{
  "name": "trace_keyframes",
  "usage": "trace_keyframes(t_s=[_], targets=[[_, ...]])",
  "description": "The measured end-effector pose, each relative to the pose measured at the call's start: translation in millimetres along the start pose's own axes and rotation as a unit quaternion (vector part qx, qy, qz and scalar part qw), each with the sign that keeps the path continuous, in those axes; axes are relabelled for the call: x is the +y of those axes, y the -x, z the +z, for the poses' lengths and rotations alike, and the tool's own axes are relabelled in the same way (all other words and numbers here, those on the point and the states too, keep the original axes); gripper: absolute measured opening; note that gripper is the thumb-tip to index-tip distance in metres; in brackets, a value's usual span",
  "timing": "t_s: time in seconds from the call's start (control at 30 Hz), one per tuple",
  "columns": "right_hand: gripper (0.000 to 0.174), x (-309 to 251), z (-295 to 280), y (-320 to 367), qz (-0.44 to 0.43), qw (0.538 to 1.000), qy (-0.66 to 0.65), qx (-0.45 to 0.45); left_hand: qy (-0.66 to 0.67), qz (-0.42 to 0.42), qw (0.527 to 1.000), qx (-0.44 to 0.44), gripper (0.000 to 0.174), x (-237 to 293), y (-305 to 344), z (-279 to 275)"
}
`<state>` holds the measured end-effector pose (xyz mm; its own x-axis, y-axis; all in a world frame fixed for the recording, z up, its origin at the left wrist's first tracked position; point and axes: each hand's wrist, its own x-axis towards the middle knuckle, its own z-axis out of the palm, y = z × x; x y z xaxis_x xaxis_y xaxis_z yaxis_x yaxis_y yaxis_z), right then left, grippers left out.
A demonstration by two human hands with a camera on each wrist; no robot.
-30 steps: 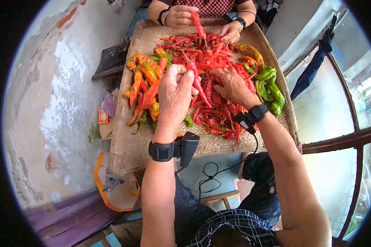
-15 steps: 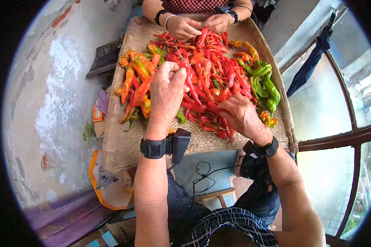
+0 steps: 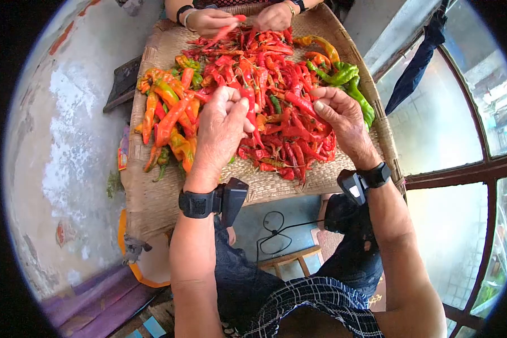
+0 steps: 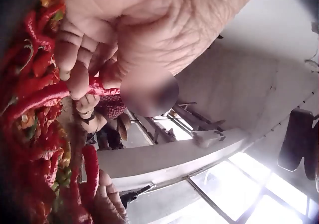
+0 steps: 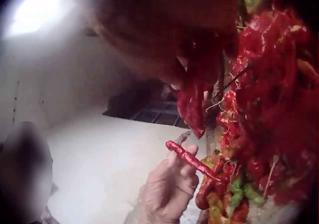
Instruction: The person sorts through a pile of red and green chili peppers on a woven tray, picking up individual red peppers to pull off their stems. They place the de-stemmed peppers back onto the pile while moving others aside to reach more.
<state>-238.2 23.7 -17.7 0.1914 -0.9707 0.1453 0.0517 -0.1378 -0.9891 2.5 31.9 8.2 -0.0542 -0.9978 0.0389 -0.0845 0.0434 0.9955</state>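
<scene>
My left hand (image 3: 217, 132) pinches a long red chili pepper (image 3: 250, 104) between thumb and fingers, over the left part of the red heap. In the left wrist view that chili (image 4: 42, 98) sticks out past the fingertips. On the other side of the heap, my right hand (image 3: 350, 124) holds another red chili (image 3: 303, 103), its tip pointing toward the left hand. The right wrist view shows this chili (image 5: 192, 109) hanging below the shadowed fingers. Between and beneath both hands lies the pile of red chilies (image 3: 290, 127).
A woven tray (image 3: 253, 188) bears the peppers. Orange and yellow peppers (image 3: 172, 115) lie at its left, green ones (image 3: 346, 79) at its right. Across the tray, another person's left-side hand (image 3: 208, 21) holds a red chili, beside their other hand (image 3: 274, 17). A framed window (image 3: 445, 141) stands at right.
My right hand has come up from the heap with a red chili. The left hand keeps its chili. Across the tray, the other person's hands have moved apart.
</scene>
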Motion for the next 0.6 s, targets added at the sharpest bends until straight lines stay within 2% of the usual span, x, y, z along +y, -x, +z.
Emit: trace_keyframes(t_s=[0.03,0.17,0.27,0.3,0.33,0.37,0.4,0.43,0.53,0.57,0.6], targets=[[0.023,1,1,-1,0.015,0.999,-0.03,0.007,-0.014,-0.003,1.0,-0.011,0.014,-4,0,4],[0.021,1,12,3,-0.013,1.0,-0.011,-0.017,0.108,-0.029,0.992,-0.066,0.03,-10,4,26],[0.019,0,21,7,-0.02,0.996,0.056,-0.068,0.028,-0.016,0.992,-0.121,0.029,-4,7,30],[0.021,1,20,6,-0.076,0.983,0.137,-0.094,0.018,-0.041,0.993,-0.109,0.024,-6,6,32],[0.021,-1,18,4,-0.076,0.983,0.137,-0.092,0.018,-0.04,0.993,-0.11,0.024,-9,4,32],[0.023,-4,15,3,-0.168,0.923,0.342,-0.049,-0.037,0.001,0.996,-0.077,0.022,-14,3,31],[0.026,-5,13,4,-0.25,0.812,0.528,-0.004,-0.091,0.041,0.994,-0.042,0.021,-15,3,30],[0.03,-2,11,4,-0.244,0.808,0.536,0.02,-0.109,0.061,0.992,-0.017,0.019,-15,3,30],[0.03,-8,14,7,-0.236,0.828,0.509,0.002,-0.155,0.055,0.986,-0.035,0.019,-14,4,27],[0.025,-7,17,7,-0.284,0.832,0.475,-0.013,-0.155,0.055,0.986,-0.036,0.019,-13,4,28],[0.025,-7,21,10,-0.284,0.833,0.475,-0.013,-0.124,0.016,0.99,-0.061,0.022,-8,5,31]])
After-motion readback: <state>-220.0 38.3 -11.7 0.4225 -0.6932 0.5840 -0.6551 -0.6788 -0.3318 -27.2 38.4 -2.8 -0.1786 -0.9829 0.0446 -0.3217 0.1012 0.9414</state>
